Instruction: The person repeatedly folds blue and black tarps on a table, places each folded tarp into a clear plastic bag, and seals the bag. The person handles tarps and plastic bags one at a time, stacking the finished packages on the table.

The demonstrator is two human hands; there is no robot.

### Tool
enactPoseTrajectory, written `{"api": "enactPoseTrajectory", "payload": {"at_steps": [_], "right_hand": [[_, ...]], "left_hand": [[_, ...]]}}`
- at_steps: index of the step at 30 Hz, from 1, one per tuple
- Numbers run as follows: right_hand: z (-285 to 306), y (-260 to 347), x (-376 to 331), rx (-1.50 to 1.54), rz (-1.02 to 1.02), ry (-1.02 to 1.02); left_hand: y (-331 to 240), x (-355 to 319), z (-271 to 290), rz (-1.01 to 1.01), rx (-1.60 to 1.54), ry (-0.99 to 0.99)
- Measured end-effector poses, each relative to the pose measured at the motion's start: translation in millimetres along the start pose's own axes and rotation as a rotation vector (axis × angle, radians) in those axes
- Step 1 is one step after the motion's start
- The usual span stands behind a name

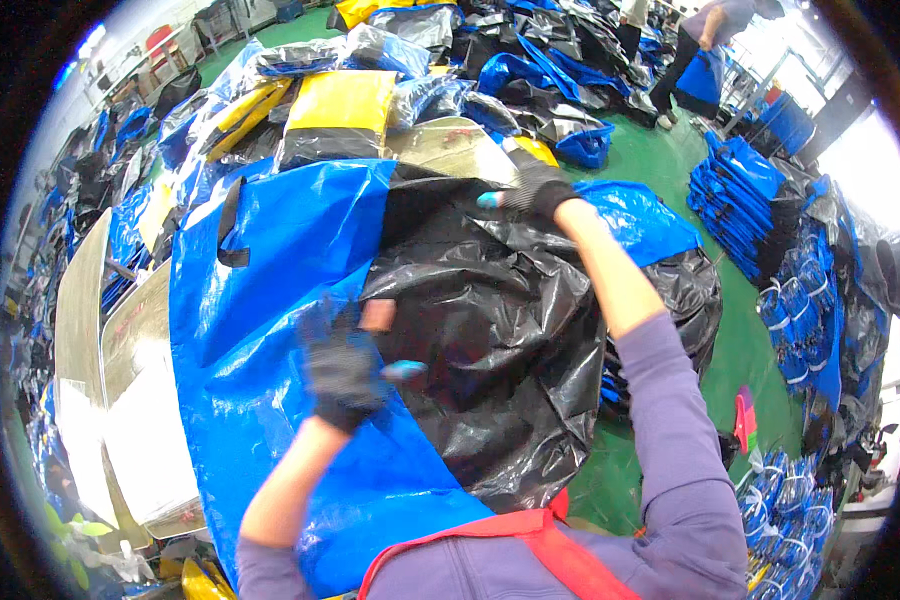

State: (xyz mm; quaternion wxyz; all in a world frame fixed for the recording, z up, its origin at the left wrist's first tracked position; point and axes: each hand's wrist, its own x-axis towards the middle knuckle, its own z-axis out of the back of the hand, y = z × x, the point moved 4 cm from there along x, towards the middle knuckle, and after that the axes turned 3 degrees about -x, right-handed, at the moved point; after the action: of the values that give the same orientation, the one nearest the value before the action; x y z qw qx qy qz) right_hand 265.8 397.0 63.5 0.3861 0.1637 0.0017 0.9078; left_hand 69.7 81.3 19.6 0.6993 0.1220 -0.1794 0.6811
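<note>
A large blue and black plastic bag [280,250] is spread flat before me, blue on the left and creased black on the right. A black strap handle [232,225] shows on its blue part. My left hand [345,365], in a dark glove with some fingertips showing, is over the seam between the two colours. It is slightly blurred, its fingers spread and nothing in them. At the far right edge of the black part lies my right hand [532,185], also gloved, its thumb and a finger stretched apart on the bag.
Metal-looking sheets [135,390] are at the left, and yellow-and-black folded bags [340,105] pile up beyond. Bundled blue bags [735,200] stand on the green floor [660,150] at the right. A person [710,35] bends over a blue bag at the far right.
</note>
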Motion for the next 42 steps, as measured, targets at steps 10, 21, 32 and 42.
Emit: {"api": "enactPoseTrajectory", "payload": {"at_steps": [10,21,32,42], "right_hand": [[41.7,106.0,131.3,0.179,0.196,-0.470],[-34.7,-25.3,-82.5,0.132,-0.431,-0.290],[-11.1,-51.5,-98.6,-0.087,-0.435,-0.007],[30.6,-46.3,-155.6,-0.080,-0.802,-0.017]], "left_hand": [[-78.4,30.0,-88.5,0.007,-0.428,0.442],[354.0,-194.1,24.7,1.425,-0.203,-0.294],[353.8,-194.2,21.7,0.986,-0.861,-0.487],[186.7,-75.4,36.6,0.174,0.154,-0.393]]}}
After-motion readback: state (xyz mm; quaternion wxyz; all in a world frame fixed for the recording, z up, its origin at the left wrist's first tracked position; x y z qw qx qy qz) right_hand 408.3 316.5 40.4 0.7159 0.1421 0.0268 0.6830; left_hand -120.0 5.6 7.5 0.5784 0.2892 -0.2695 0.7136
